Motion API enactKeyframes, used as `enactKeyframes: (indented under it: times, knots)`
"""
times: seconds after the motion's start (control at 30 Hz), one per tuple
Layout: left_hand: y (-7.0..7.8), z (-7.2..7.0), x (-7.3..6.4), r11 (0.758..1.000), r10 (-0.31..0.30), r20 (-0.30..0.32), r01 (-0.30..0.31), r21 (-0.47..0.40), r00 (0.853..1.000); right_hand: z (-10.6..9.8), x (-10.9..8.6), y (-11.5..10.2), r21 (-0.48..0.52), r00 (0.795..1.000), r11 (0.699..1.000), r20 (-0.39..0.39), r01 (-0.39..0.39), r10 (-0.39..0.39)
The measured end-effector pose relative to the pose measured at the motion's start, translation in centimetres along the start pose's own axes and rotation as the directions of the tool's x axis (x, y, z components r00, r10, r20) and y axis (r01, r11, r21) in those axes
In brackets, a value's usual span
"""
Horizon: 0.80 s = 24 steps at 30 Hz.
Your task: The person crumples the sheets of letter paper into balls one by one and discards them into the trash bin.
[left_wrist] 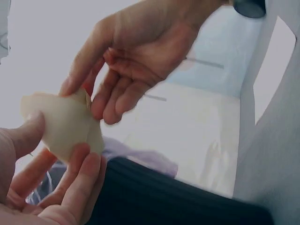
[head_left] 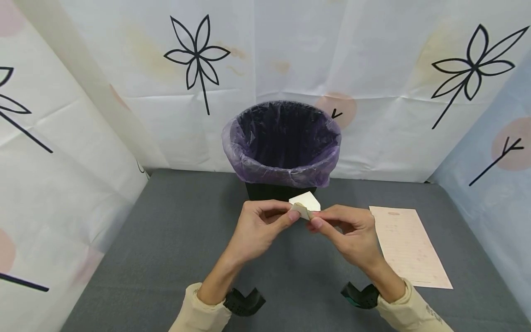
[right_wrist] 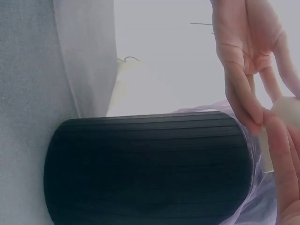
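Observation:
A small folded piece of cream paper (head_left: 306, 201) is held up between both hands, in front of the bin's rim. My left hand (head_left: 255, 230) pinches its left side between thumb and fingers. On the right side, my right hand (head_left: 352, 233) pinches it by thumb and fingertips. In the left wrist view the paper (left_wrist: 68, 124) shows a smooth, broad face with creased edges. The right wrist view catches only part of the paper (right_wrist: 287, 111) at its right edge.
Behind the hands stands a black bin (right_wrist: 145, 168) with a purple plastic liner (head_left: 286, 175) folded over its rim. A pink printed sheet (head_left: 408, 249) lies flat at the right on the grey tabletop (head_left: 174, 244). Patterned white cloth (head_left: 137, 55) hangs around the table.

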<state>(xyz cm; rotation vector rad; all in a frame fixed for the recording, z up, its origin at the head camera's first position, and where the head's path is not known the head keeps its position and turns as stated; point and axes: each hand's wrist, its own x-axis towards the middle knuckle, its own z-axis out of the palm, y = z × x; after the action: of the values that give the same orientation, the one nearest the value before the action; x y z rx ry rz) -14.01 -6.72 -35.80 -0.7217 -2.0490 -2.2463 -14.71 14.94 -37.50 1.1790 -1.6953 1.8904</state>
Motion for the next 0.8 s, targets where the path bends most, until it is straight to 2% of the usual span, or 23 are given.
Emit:
enactKeyframes:
  times: [0.17, 0.33, 0.47, 0.63, 0.73, 0.8]
  knots:
    - [-0.21, 0.12, 0.12, 0.994, -0.103, -0.061, 0.099, -0.053, 0.993, 0.30, -0.05, 0.16, -0.032, 1.000, 0.999, 0.008, 0.011, -0.011]
    - [-0.55, 0.09, 0.39, 0.968, -0.217, -0.074, 0.205, -0.143, 0.973, 0.58, -0.27, 0.18, -0.087, 0.999, 0.995, 0.020, -0.048, 0.050]
    - [-0.78, 0.01, 0.49, 0.959, -0.243, -0.055, 0.231, -0.161, 0.969, 0.62, -0.49, -0.07, -0.146, 0.986, 0.976, 0.022, -0.159, 0.164]
    - [-0.85, 0.12, 0.33, 0.961, -0.240, -0.026, 0.234, -0.147, 0.970, 0.51, -0.52, -0.38, -0.123, 0.947, 0.942, 0.024, -0.314, 0.319]
    - [-0.86, 0.29, 0.22, 0.963, -0.234, -0.005, 0.231, -0.138, 0.972, 0.32, -0.37, -0.37, -0.094, 0.932, 0.930, 0.036, -0.356, 0.361]
    - [-0.86, 0.39, 0.18, 0.963, -0.232, 0.003, 0.231, -0.138, 0.973, 0.16, -0.25, -0.33, -0.078, 0.931, 0.930, 0.040, -0.360, 0.364]
